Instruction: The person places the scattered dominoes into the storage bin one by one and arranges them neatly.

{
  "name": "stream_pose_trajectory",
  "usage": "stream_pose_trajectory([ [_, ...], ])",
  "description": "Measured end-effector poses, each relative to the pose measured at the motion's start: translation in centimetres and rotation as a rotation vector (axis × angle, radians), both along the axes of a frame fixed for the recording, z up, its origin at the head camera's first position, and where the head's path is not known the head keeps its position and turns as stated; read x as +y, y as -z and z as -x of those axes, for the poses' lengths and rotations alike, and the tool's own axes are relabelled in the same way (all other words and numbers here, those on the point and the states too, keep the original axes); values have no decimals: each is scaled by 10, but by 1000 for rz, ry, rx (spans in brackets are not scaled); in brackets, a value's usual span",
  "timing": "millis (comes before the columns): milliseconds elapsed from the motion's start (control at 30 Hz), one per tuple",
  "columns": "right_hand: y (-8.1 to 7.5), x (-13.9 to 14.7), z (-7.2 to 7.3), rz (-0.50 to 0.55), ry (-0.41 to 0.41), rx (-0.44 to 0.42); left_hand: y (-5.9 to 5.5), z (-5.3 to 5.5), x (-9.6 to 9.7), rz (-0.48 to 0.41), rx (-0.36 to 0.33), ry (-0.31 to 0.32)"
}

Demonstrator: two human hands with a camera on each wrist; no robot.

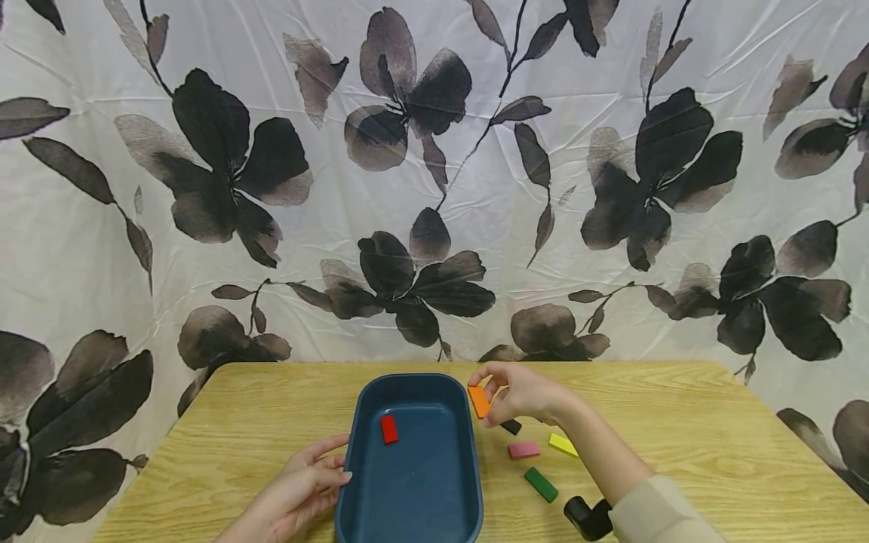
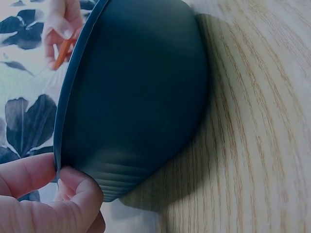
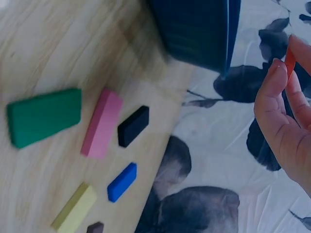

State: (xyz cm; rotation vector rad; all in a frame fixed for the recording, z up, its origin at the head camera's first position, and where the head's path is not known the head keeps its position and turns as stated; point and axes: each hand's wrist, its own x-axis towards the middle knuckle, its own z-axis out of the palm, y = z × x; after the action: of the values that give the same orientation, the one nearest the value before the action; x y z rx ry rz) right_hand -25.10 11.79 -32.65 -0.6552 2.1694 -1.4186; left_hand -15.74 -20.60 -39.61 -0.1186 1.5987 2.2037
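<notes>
The right hand [image 1: 519,394] pinches an orange block [image 1: 478,402] between thumb and fingertips, the fingers drawn together just enough to hold its thin sides. The block is off the table, beside the far right part of the rim of a dark blue tray [image 1: 424,483]; whether any of it overhangs the rim, I cannot tell. On the tray's left side the left hand [image 1: 305,483] has its thumb and fingers closed about the rim, which appears to steady it. Inside, toward the far left, a single red block [image 1: 389,429] lies flat. Right of the tray, below the right hand and forearm, more blocks lie on the wooden table [image 1: 271,407]: a black block [image 1: 511,427] farthest, a pink block [image 1: 523,450] and a yellow block [image 1: 563,445] nearer, and a green block [image 1: 541,485] nearest. The right wrist view adds a blue block [image 3: 122,182] and a small dark block [image 3: 95,227] cut off by the edge. A black object [image 1: 588,518] sits near the sleeve. The step in hand looks like carrying the orange block over to the tray; the next move would call for clearing the rim leftward, lowering, and loosening the pinch.
</notes>
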Motion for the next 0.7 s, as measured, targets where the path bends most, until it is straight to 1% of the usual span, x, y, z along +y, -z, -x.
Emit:
stream_pose_trajectory([
  [367, -5, -27, 7, -63, 16, 46, -2, -1, 1, 23, -16, -16],
  [600, -6, -45, 13, -66, 43, 28, -2, 0, 1, 34, -27, -10],
  [700, -7, -53, 15, -57, 41, 20, -2, 1, 1, 34, -25, -2],
])
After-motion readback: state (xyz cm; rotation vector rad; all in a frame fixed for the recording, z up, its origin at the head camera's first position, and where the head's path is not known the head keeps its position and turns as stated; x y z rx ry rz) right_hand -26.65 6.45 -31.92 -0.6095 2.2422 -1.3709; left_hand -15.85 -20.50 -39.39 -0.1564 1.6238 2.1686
